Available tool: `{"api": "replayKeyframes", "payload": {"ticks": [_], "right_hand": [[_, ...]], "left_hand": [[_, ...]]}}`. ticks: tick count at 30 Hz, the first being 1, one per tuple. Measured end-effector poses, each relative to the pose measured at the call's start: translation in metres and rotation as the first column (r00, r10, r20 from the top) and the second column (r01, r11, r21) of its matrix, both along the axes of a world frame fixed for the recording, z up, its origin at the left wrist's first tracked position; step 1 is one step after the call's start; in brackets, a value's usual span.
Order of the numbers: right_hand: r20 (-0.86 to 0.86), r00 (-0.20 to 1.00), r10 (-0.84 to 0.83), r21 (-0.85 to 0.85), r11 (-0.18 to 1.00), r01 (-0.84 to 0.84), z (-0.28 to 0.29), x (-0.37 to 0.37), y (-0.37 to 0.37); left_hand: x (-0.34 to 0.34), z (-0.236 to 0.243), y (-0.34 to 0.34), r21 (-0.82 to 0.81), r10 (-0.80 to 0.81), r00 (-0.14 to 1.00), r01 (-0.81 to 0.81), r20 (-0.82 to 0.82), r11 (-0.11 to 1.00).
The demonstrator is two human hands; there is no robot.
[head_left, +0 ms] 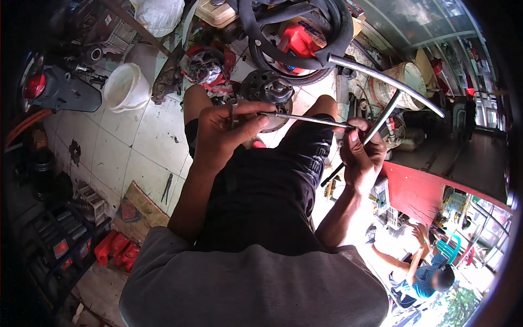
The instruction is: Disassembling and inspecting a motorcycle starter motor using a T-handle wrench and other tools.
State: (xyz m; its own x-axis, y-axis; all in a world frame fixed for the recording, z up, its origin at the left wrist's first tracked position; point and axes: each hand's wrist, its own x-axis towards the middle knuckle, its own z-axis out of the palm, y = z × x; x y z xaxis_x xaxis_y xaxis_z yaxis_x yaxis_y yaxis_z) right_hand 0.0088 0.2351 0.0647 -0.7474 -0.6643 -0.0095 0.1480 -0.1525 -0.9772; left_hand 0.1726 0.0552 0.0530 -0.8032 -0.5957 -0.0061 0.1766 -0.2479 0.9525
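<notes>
My right hand [366, 155] is closed round the shaft of a T-handle wrench [388, 109], its long silver crossbar tilted at the upper right and its dark lower end pointing down toward my left. A thin metal rod [308, 117] spans the gap between my hands. My left hand [220, 131] pinches the rod's left end between thumb and forefinger; the other end meets my right fingers, where its tip is hidden. By my left fingers a small metal piece [233, 109] stands up, too small to name. Both hands are above my thighs.
Ahead on the tiled floor are a round dark metal part [268, 90], black tyres [248, 32] and a red-and-silver part [204, 68]. A white bucket [126, 87] stands left. At right is a red-sided bench [419, 191]; beyond it sits another person [425, 280].
</notes>
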Motion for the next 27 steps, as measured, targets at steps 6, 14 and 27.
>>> {"api": "replayKeyframes", "payload": {"ticks": [6,14,27], "right_hand": [[-0.024,0.999,0.034,-0.033,0.999,-0.035,-0.004,0.001,-0.002],[0.002,0.999,0.047,-0.012,0.999,-0.047,-0.010,-0.004,0.000],[0.055,0.995,0.082,-0.281,0.957,-0.064,-0.024,-0.011,0.010]], "left_hand": [[0.001,-0.011,-0.006,0.021,0.008,0.999,-0.009,0.048,1.000],[-0.004,0.001,0.004,-0.032,0.086,0.994,-0.084,0.062,0.996],[-0.006,-0.012,0.000,0.048,0.075,0.994,-0.071,-0.081,0.996]]}}
